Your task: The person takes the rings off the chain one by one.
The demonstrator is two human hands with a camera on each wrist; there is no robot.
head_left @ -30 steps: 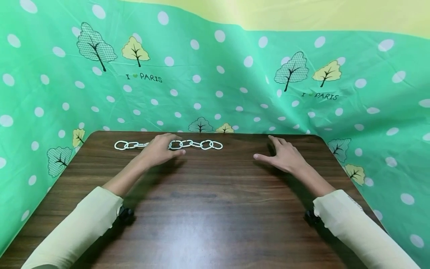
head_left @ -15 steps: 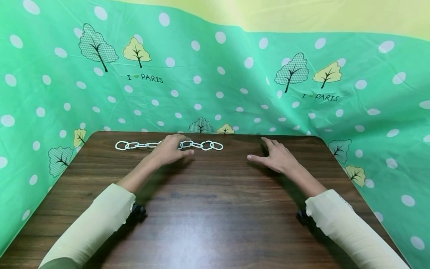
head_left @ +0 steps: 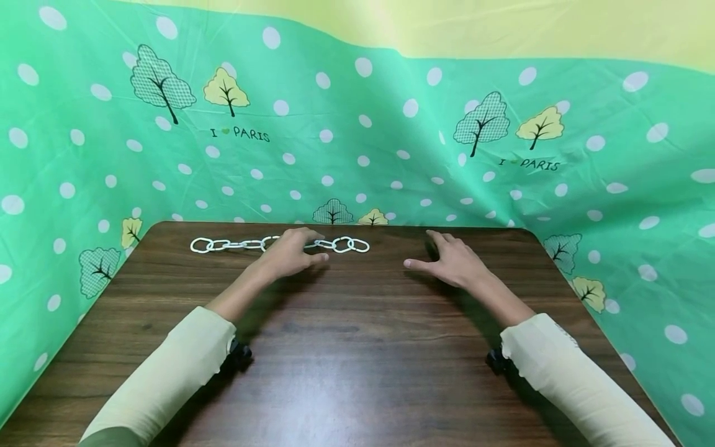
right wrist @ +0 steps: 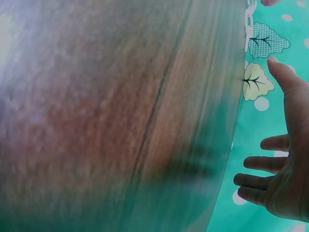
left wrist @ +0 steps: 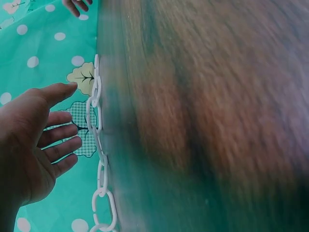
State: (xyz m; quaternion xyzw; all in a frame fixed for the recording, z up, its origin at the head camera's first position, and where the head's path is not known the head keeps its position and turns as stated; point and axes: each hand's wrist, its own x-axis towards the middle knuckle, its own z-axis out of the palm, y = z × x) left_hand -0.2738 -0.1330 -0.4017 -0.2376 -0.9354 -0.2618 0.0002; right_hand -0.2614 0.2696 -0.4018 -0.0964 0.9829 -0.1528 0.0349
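A white chain (head_left: pixel 229 245) of several linked oval rings lies stretched sideways along the far part of the table. My left hand (head_left: pixel 287 254) hovers over its middle, hiding a few links, with thumb and fingers spread apart and nothing held. In the left wrist view the same chain (left wrist: pixel 102 176) runs past the fingertips, apart from the hand (left wrist: pixel 36 140). To the right of the chain's end, my right hand (head_left: pixel 455 261) is held above the table, thumb and fingers apart and holding nothing. The right wrist view shows this hand (right wrist: pixel 289 159) away from the chain's end (right wrist: pixel 248 29).
The dark brown wood-grain table (head_left: pixel 357 347) has rounded far corners. Behind it and at both sides hangs a green cloth (head_left: pixel 346 99) with white dots and printed trees. A dark wrist camera (head_left: pixel 240 356) sits by the left sleeve, another camera (head_left: pixel 496 360) by the right.
Both hands have moved inward, the left one to the right along the chain and the right one to the left. The chain lies where it was.
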